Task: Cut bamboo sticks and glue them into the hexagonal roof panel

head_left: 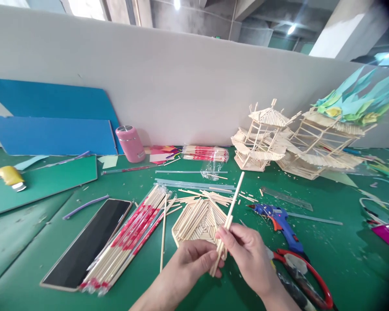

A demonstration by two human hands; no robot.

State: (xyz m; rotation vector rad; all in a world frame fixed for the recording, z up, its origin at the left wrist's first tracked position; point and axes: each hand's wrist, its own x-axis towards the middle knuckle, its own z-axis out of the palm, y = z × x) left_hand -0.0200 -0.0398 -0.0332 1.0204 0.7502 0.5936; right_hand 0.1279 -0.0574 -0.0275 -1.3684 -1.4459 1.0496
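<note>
Head view looks down on a green table (32, 259). Largest among the things, far ahead and to the right of the right hand, stand two finished stick pavilions (291, 142), one topped with paper leaves. Left of the left hand lie a dark tablet (84, 242) and, just beside it, a long wrapped bundle of chopsticks (129, 237). Just right of the right hand a blue glue gun (280, 220) rests on the table, and red-handled cutters (307, 276) lie close under that wrist.

Directly ahead of both hands sits the hexagonal stick panel (197, 220), flat on the table, its near edge hidden behind the fingers. The left hand (188, 263) curls around the lower end of a chopstick (231, 211), thumb and fingers closed on it. The right hand (246, 250) pinches the same stick higher up, fingertips pressed together on it; the stick slants up and away over the panel. Whether a second stick lies in the grip I cannot tell.

Risks, as I judge them: the long free end could sweep loose sticks off the panel if it dips, and the right wrist is near enough to the glue gun's nozzle to brush it if it drifts outward.
</note>
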